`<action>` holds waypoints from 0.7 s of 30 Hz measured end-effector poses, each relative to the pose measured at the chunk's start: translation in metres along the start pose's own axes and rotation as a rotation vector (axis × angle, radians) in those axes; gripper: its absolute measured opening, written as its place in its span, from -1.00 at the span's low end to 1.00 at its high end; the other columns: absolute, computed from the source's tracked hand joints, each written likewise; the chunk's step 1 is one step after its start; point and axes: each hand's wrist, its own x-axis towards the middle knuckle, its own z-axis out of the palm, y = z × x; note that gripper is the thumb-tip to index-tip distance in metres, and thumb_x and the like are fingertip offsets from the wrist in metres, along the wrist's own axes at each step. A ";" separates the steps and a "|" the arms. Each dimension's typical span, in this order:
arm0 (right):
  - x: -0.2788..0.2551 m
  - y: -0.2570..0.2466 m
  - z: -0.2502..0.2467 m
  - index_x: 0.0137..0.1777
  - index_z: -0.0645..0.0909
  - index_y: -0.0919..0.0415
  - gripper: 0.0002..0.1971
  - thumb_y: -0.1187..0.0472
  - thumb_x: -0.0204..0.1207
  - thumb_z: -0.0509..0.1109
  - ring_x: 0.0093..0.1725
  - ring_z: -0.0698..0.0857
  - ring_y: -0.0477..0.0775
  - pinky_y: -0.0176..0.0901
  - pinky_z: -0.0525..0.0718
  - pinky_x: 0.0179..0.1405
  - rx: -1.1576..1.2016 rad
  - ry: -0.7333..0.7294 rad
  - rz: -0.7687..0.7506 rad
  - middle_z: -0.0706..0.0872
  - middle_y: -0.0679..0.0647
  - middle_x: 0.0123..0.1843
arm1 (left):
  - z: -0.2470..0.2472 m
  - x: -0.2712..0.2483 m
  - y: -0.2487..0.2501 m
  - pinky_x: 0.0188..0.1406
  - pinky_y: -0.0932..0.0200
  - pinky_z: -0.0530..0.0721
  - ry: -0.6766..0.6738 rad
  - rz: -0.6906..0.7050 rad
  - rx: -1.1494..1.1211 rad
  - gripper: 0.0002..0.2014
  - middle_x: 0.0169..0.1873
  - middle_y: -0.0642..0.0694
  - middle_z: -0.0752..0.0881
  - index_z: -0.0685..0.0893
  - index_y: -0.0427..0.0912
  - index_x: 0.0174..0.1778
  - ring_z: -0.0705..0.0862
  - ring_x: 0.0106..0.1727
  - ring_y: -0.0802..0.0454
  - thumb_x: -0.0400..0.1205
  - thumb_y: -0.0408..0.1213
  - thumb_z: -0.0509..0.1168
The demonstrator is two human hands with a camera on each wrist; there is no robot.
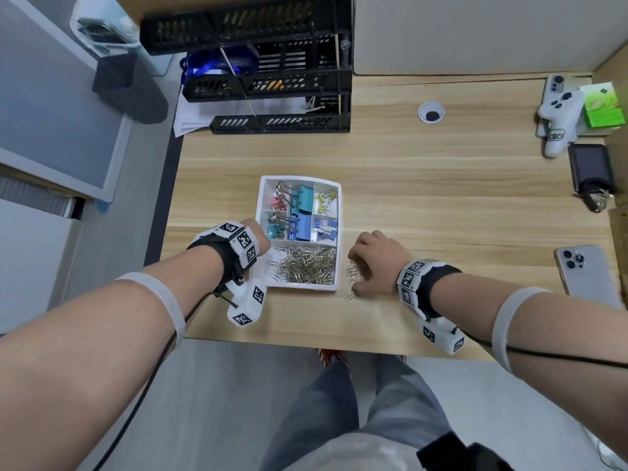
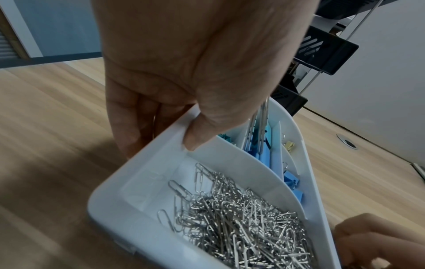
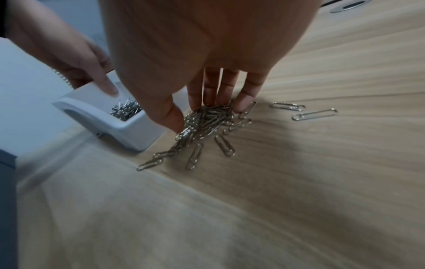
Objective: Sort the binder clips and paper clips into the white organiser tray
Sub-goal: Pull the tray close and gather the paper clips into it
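My right hand (image 3: pixel 207 60) was down on the wooden desk (image 1: pixel 441 205), its thumb and fingers (image 3: pixel 212 87) closed in around a loose bunch of paper clips (image 3: pixel 207 118), grasping them just beside the right wall of the white organiser tray (image 1: pixel 339 212). A few single paper clips lay flat on the desk around the bunch, two of them a little apart to the right in the right wrist view. My left hand (image 2: pixel 184 63) gripped the tray's left wall, thumb (image 2: pixel 197 134) hooked over the rim on the inside and the fingers curled down the outside. The tray sat near the front edge of the desk, between my two hands. Its wide front compartment held a heap of silver paper clips (image 1: pixel 306 265). The smaller compartments behind it held binder clips (image 1: pixel 299 212) grouped by colour: pink and teal on the left, large teal and blue ones in the middle, small yellow and blue ones on the right. Further back on the left stood a black stacked letter tray (image 1: pixel 272 79) with papers in it. At the right edge of the desk I noted a white controller (image 1: pixel 557 113), a green box (image 1: pixel 603 103), a dark device with keys (image 1: pixel 593 175) and a phone lying face down (image 1: pixel 584 270). A round cable grommet (image 1: pixel 431 112) was set in the desk behind the tray.
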 end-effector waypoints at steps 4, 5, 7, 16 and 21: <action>0.001 -0.009 0.011 0.37 0.44 -0.03 -0.08 -0.51 0.04 0.45 0.27 0.42 0.08 0.08 0.52 0.23 -0.095 0.004 0.004 0.45 -0.04 0.26 | -0.002 -0.003 0.001 -0.20 0.13 0.54 -0.042 -0.027 0.020 -0.75 -0.41 -0.11 0.47 0.41 -0.24 -0.36 0.52 -0.32 -0.08 0.67 -0.40 0.19; 0.001 -0.011 0.014 0.37 0.42 -0.02 -0.08 -0.50 0.05 0.46 0.27 0.42 0.09 0.08 0.52 0.22 -0.102 0.007 0.006 0.44 -0.03 0.26 | -0.002 -0.002 0.000 -0.26 0.12 0.52 -0.054 -0.035 0.020 -0.78 -0.40 -0.12 0.48 0.43 -0.25 -0.32 0.50 -0.37 -0.06 0.66 -0.40 0.18; 0.002 -0.015 0.018 0.37 0.42 -0.01 -0.16 -0.42 0.15 0.49 0.28 0.42 0.10 0.07 0.53 0.18 -0.085 0.026 0.010 0.43 -0.01 0.28 | -0.003 -0.003 0.000 -0.35 0.14 0.49 -0.063 -0.035 0.037 -0.78 -0.39 -0.12 0.47 0.42 -0.24 -0.33 0.46 -0.42 -0.02 0.66 -0.41 0.17; 0.000 -0.004 0.021 0.11 0.67 0.04 -0.80 0.12 0.50 0.35 0.15 0.48 0.08 0.01 0.67 0.03 0.088 0.131 -0.040 0.56 0.01 0.14 | 0.001 -0.004 0.002 -0.48 0.19 0.40 -0.036 -0.040 0.005 -0.77 -0.43 -0.12 0.45 0.42 -0.24 -0.36 0.43 -0.47 0.00 0.64 -0.46 0.18; -0.005 0.006 0.016 0.23 0.62 -0.04 -0.52 -0.12 0.31 0.49 0.22 0.42 0.06 0.01 0.68 0.03 0.070 0.088 -0.032 0.48 -0.02 0.20 | 0.001 -0.003 0.002 -0.48 0.23 0.37 -0.033 -0.048 0.020 -0.76 -0.44 -0.09 0.42 0.42 -0.22 -0.36 0.41 -0.47 0.03 0.64 -0.45 0.19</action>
